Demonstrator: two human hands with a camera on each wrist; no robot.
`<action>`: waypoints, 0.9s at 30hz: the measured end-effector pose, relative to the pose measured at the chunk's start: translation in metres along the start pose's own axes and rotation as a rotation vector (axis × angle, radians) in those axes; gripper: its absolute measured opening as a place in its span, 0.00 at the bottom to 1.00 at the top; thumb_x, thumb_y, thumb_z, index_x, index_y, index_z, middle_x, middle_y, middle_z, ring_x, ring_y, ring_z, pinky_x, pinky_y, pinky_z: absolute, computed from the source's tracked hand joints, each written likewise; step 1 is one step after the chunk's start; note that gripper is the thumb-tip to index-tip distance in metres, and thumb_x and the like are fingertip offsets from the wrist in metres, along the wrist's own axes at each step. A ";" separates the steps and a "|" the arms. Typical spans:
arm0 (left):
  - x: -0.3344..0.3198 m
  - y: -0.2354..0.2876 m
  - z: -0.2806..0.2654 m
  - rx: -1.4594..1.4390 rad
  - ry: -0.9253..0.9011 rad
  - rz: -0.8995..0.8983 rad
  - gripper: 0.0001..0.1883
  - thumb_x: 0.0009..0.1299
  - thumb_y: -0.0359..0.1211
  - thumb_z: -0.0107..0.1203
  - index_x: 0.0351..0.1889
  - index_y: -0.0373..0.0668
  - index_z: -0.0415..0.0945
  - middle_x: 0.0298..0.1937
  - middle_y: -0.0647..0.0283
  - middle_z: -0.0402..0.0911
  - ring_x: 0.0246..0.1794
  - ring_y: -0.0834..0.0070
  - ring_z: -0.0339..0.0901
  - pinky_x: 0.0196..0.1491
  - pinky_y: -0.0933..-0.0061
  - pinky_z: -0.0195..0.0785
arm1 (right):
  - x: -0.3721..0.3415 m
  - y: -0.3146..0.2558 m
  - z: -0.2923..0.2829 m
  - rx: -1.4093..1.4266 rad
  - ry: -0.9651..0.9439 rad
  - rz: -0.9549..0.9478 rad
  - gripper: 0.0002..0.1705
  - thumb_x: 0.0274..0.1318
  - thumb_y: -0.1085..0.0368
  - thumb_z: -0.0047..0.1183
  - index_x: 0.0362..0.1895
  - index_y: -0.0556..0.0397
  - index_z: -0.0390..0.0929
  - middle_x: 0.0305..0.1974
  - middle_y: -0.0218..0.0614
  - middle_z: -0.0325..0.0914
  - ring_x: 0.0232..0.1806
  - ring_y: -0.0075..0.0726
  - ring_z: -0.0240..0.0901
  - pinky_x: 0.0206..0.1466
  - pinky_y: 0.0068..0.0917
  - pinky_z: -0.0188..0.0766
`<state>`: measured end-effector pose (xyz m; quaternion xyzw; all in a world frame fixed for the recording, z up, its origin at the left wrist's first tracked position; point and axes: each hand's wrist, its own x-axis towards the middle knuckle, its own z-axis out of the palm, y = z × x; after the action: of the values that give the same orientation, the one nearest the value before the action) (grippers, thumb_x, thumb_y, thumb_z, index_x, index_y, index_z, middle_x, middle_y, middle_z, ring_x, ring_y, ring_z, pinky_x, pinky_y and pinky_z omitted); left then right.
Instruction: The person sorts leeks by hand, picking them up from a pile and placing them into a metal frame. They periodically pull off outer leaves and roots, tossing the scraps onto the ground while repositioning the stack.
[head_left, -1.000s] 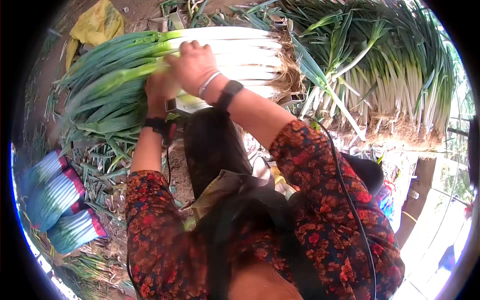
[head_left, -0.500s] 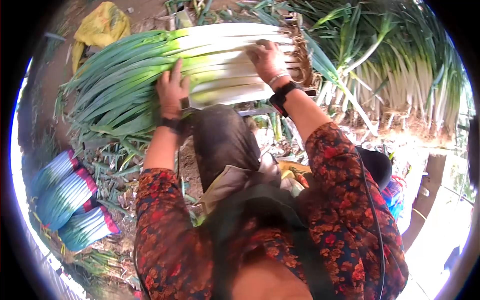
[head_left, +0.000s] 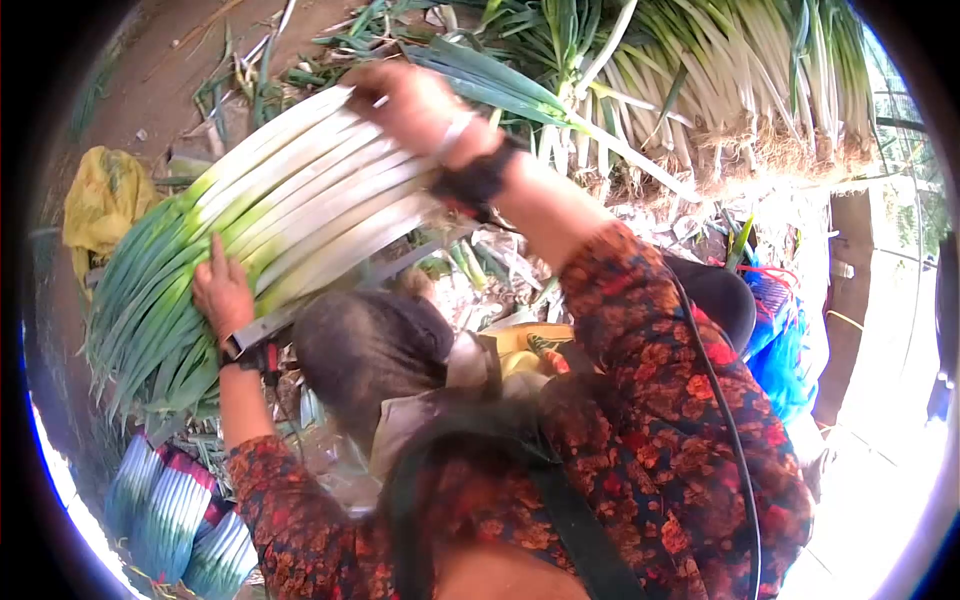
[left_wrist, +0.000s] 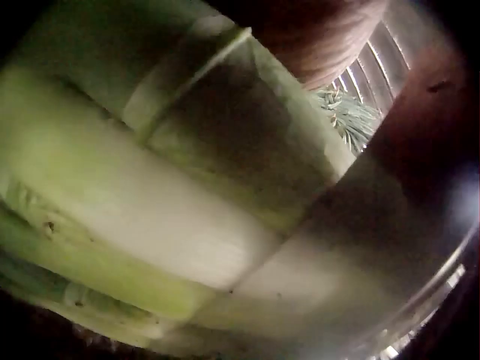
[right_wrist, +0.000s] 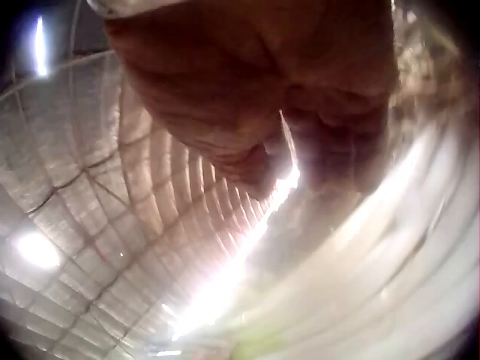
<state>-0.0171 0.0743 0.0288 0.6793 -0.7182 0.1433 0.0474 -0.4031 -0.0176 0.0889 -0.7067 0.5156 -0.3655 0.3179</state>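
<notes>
A broad layer of long green onions (head_left: pixel 320 195) lies slanted across the head view, white stems toward the upper right and green leaves at the lower left. My left hand (head_left: pixel 225 292) rests on them where white turns to green, its fingers straight. Pale green stalks (left_wrist: pixel 172 210) fill the left wrist view close up. Over the root end, which it mostly hides, is my right hand (head_left: pixel 410 105), blurred. In the right wrist view its fingers (right_wrist: pixel 337 142) hang loosely bent, tips at the white stems (right_wrist: pixel 405 247). A metal bar (head_left: pixel 275 322) shows under the near edge.
A big heap of rooted green onions (head_left: pixel 740 80) stands at the upper right, with one loose stalk (head_left: pixel 630 155) slanting before it. Packed bundles (head_left: pixel 175 510) lie at the lower left. A yellow sack (head_left: pixel 105 205) sits on the ground at the left. My knee (head_left: pixel 370 340) is beside the onions.
My right hand has gone from the middle of the onions to their root end. The left stays at the green part, fingers straight. The head view has turned, so the onions now slant.
</notes>
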 end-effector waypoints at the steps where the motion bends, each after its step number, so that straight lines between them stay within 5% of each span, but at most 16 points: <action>1: -0.002 -0.006 0.006 -0.011 0.009 0.002 0.29 0.69 0.38 0.54 0.70 0.61 0.63 0.42 0.54 0.72 0.43 0.54 0.70 0.47 0.53 0.65 | -0.009 0.023 -0.030 0.051 0.190 -0.081 0.16 0.59 0.59 0.56 0.51 0.46 0.80 0.42 0.39 0.83 0.43 0.35 0.81 0.49 0.31 0.77; 2: -0.002 -0.006 0.006 -0.020 0.017 0.012 0.30 0.69 0.38 0.53 0.71 0.61 0.62 0.43 0.53 0.72 0.44 0.54 0.70 0.51 0.53 0.63 | -0.017 0.064 -0.057 0.007 0.264 0.077 0.12 0.60 0.64 0.54 0.48 0.48 0.81 0.42 0.40 0.83 0.42 0.34 0.81 0.47 0.28 0.76; 4: -0.002 -0.010 0.008 -0.044 -0.040 -0.014 0.30 0.70 0.38 0.51 0.72 0.60 0.60 0.44 0.52 0.72 0.46 0.55 0.68 0.53 0.55 0.61 | -0.047 0.176 -0.108 -0.316 0.315 0.353 0.16 0.59 0.57 0.55 0.48 0.49 0.80 0.39 0.43 0.83 0.41 0.41 0.81 0.45 0.33 0.76; 5: -0.003 -0.009 0.006 -0.043 -0.033 -0.007 0.30 0.70 0.37 0.51 0.72 0.60 0.60 0.44 0.52 0.72 0.46 0.55 0.68 0.54 0.56 0.60 | -0.076 0.247 -0.131 -0.494 0.159 0.645 0.23 0.54 0.51 0.57 0.52 0.47 0.78 0.43 0.47 0.82 0.47 0.49 0.79 0.49 0.37 0.75; 7: 0.000 -0.006 0.002 -0.082 0.002 0.046 0.31 0.70 0.36 0.51 0.72 0.58 0.60 0.42 0.52 0.71 0.45 0.56 0.67 0.53 0.56 0.60 | -0.136 0.308 -0.155 -0.880 0.009 0.838 0.39 0.50 0.47 0.59 0.65 0.43 0.64 0.56 0.51 0.74 0.60 0.53 0.69 0.64 0.49 0.62; 8: -0.002 -0.006 0.000 -0.103 0.019 0.070 0.31 0.70 0.35 0.52 0.72 0.57 0.60 0.41 0.52 0.71 0.44 0.56 0.67 0.53 0.56 0.60 | -0.149 0.289 -0.161 -0.863 -0.071 1.035 0.42 0.50 0.45 0.60 0.67 0.40 0.60 0.58 0.50 0.73 0.62 0.54 0.68 0.67 0.51 0.58; 9: -0.001 -0.004 -0.003 -0.112 -0.005 0.065 0.31 0.69 0.34 0.52 0.72 0.55 0.61 0.40 0.53 0.71 0.44 0.56 0.67 0.52 0.56 0.60 | -0.182 0.329 -0.152 -1.071 -0.011 0.982 0.42 0.49 0.42 0.60 0.67 0.39 0.62 0.59 0.48 0.72 0.62 0.54 0.67 0.67 0.52 0.57; 12: 0.001 -0.004 -0.004 -0.138 -0.024 0.067 0.31 0.67 0.30 0.55 0.70 0.51 0.63 0.36 0.53 0.69 0.40 0.57 0.65 0.48 0.57 0.59 | -0.198 0.325 -0.154 -0.850 -0.182 0.937 0.37 0.50 0.42 0.59 0.63 0.38 0.69 0.53 0.46 0.78 0.56 0.52 0.73 0.59 0.47 0.67; 14: 0.000 -0.003 -0.002 -0.111 0.010 0.064 0.31 0.64 0.30 0.59 0.68 0.50 0.67 0.33 0.54 0.69 0.36 0.57 0.66 0.43 0.58 0.60 | -0.187 0.271 -0.139 -0.600 -0.020 0.862 0.29 0.51 0.46 0.58 0.57 0.42 0.76 0.43 0.46 0.82 0.48 0.49 0.78 0.52 0.40 0.72; 15: 0.000 -0.002 -0.003 -0.103 0.010 0.062 0.30 0.63 0.30 0.59 0.66 0.48 0.68 0.33 0.54 0.70 0.35 0.57 0.67 0.41 0.57 0.61 | -0.186 0.278 -0.126 -0.512 0.145 0.684 0.27 0.52 0.48 0.60 0.53 0.47 0.79 0.37 0.42 0.83 0.40 0.39 0.80 0.45 0.35 0.73; 18: 0.012 0.006 -0.031 -0.113 -0.035 0.149 0.27 0.64 0.36 0.58 0.63 0.47 0.71 0.39 0.55 0.72 0.44 0.57 0.69 0.49 0.56 0.64 | -0.146 0.231 -0.105 -0.082 0.269 0.659 0.23 0.51 0.51 0.64 0.47 0.52 0.81 0.25 0.30 0.77 0.24 0.20 0.66 0.30 0.24 0.67; 19: 0.022 0.020 -0.068 0.001 -0.203 0.112 0.24 0.65 0.39 0.57 0.60 0.47 0.74 0.45 0.57 0.72 0.51 0.58 0.68 0.55 0.56 0.61 | -0.130 0.200 -0.103 0.093 0.276 0.641 0.24 0.52 0.51 0.64 0.47 0.53 0.81 0.26 0.30 0.78 0.24 0.23 0.68 0.31 0.27 0.70; 22: 0.045 0.006 -0.081 -0.019 0.060 0.331 0.10 0.63 0.40 0.59 0.36 0.47 0.82 0.62 0.60 0.69 0.62 0.58 0.62 0.65 0.52 0.51 | -0.083 0.083 -0.086 -0.250 0.348 0.338 0.24 0.54 0.54 0.63 0.50 0.55 0.79 0.29 0.33 0.81 0.29 0.22 0.75 0.35 0.23 0.73; 23: 0.050 0.004 -0.071 -0.078 0.144 0.328 0.09 0.64 0.39 0.58 0.32 0.45 0.81 0.61 0.59 0.71 0.62 0.58 0.63 0.67 0.54 0.50 | -0.068 0.037 -0.076 -0.378 0.345 0.267 0.24 0.54 0.55 0.63 0.52 0.55 0.78 0.31 0.35 0.82 0.31 0.22 0.77 0.37 0.22 0.74; 25: 0.050 -0.007 -0.028 -0.282 0.115 0.201 0.09 0.64 0.39 0.58 0.29 0.45 0.80 0.56 0.59 0.75 0.59 0.58 0.67 0.65 0.55 0.53 | -0.041 -0.030 -0.045 0.013 0.325 0.155 0.24 0.55 0.56 0.63 0.53 0.52 0.77 0.37 0.40 0.83 0.35 0.27 0.80 0.39 0.24 0.75; 27: 0.052 -0.008 -0.025 -0.364 0.103 0.116 0.10 0.65 0.40 0.56 0.37 0.45 0.79 0.50 0.60 0.78 0.56 0.58 0.69 0.62 0.56 0.56 | -0.015 -0.092 -0.006 0.038 0.277 -0.062 0.25 0.52 0.56 0.65 0.53 0.50 0.77 0.41 0.44 0.82 0.38 0.38 0.81 0.40 0.29 0.76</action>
<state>-0.0161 0.0311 0.0670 0.6087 -0.7668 0.0482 0.1978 -0.3658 0.0209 0.1656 -0.6591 0.5254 -0.4788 0.2455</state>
